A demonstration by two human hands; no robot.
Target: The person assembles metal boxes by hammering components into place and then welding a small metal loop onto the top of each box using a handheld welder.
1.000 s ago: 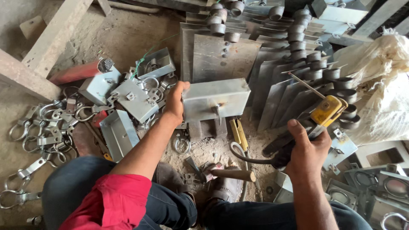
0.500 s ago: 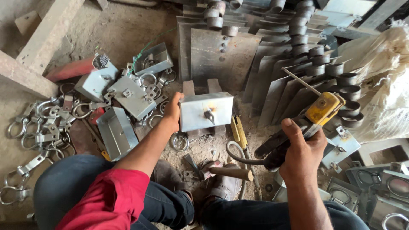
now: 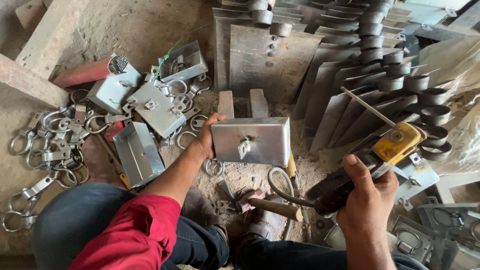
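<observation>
On the dirt floor point(image 3: 150, 20), rings and clamps point(image 3: 50, 150) lay at the left edge. The left hand point(image 3: 207, 140) gripped the metal box point(image 3: 252, 141) near the middle, steadying it. The right hand point(image 3: 367, 200) clasped the welding holder point(image 3: 380, 160), seemingly poised to weld the box's small bracket; that called for a steady aim.

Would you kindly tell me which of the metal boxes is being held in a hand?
The box in the middle, gripped at its left end by the left hand. It stands on edge with a small tab on its face; the other boxes lie loose on the ground to the left.
</observation>
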